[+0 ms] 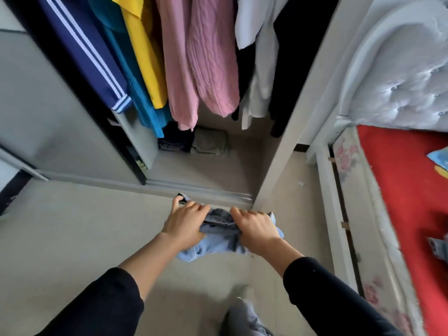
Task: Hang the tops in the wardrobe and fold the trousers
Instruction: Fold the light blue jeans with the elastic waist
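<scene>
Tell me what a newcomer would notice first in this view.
The left hand and right hand grip pale blue jeans at low centre, just in front of the open wardrobe. Above them hang a navy top, a yellow top and a pink top. A red bedspread stands out at the right edge.

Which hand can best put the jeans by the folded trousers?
Probably the left. Both hands grip the jeans, but the left hand lines up with the folded trousers; the right hand is close to the wardrobe side panel.
</scene>
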### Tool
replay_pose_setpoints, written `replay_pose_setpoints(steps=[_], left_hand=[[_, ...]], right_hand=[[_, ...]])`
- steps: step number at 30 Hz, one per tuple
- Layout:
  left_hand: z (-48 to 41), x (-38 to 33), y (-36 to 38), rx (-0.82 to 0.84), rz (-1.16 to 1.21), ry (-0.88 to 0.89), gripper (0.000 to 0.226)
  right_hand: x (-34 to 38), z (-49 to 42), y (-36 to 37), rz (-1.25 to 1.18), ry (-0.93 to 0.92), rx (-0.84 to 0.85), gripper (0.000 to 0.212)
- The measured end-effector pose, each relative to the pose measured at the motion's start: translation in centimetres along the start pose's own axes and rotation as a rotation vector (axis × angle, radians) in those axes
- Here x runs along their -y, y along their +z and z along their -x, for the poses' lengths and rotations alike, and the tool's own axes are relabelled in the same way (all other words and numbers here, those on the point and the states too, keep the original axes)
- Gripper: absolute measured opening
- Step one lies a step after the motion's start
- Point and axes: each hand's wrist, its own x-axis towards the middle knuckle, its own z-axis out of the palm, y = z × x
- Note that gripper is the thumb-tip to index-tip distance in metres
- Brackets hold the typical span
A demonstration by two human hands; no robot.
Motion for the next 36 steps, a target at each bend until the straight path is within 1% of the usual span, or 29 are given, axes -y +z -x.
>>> replay_pose_setpoints(steps=[2,4,7,9,11,17,21,24,27,28,29,30,31,32,33,35,36], left_hand=[[-2.7,3.1,-0.1,0.061,0.004,-0.026,0.047],[-5.5,6.2,0.4,0.067,-0.002,-0.046,0.048],[-9.9,11.4,3.5,0.029,0.006,-0.068,0.053],[-13.2,15.1,6.3,-0.002,0.018,-0.081,0.054],[-16.1,18.4,8.6,0.048,0.015,-0.110,0.054],[-23.5,28.0,18.3,-0.114,-0.046,-0.136,0.061],[-27.9,34.4,25.8,-0.206,-0.115,-0.138,0.057],[-31.0,39.0,31.1,-0.252,-0.160,-0.118,0.051],[-33.6,42.6,35.2,-0.346,-0.204,-0.124,0.050],[-34.4,43.7,36.7,-0.392,-0.211,-0.138,0.053],[-35.0,44.7,38.3,-0.443,-0.215,-0.172,0.057],[-35.4,45.3,40.1,-0.478,-0.211,-0.229,0.060],[-35.7,45.8,42.2,-0.503,-0.201,-0.295,0.062],[-35.8,46.0,44.4,-0.505,-0.187,-0.366,0.061],[-35.7,46.0,46.9,-0.472,-0.173,-0.424,0.061],[-35.1,45.3,51.8,-0.316,-0.138,-0.485,0.063],[-34.7,44.9,53.7,-0.232,-0.112,-0.488,0.065]], right_hand=[[0.2,-4.5,-0.4,0.012,-0.005,0.005,0.043],[0.2,-9.4,-0.3,0.014,0.000,0.028,0.038],[0.1,-17.6,0.8,0.063,-0.003,0.084,0.036],[0.2,-23.3,2.5,0.109,-0.029,0.091,0.036],[0.5,-28.4,4.4,0.166,-0.049,0.100,0.034],[0.9,-42.3,12.3,0.195,-0.082,0.068,0.041],[1.4,-50.9,18.9,0.236,-0.122,0.033,0.045],[1.7,-57.0,23.8,0.295,-0.177,-0.071,0.045],[2.0,-63.0,28.0,0.378,-0.254,-0.290,0.039],[2.2,-64.8,29.2,0.389,-0.277,-0.363,0.030],[2.2,-66.5,30.7,0.388,-0.292,-0.426,0.018],[2.4,-68.0,32.3,0.363,-0.283,-0.487,0.014],[2.5,-69.3,34.4,0.350,-0.281,-0.526,0.018],[2.9,-70.2,36.4,0.340,-0.255,-0.533,0.021],[3.2,-70.9,39.0,0.330,-0.241,-0.496,0.023],[3.5,-70.8,43.9,0.332,-0.227,-0.352,0.029],[3.6,-70.5,45.8,0.311,-0.211,-0.271,0.029]])
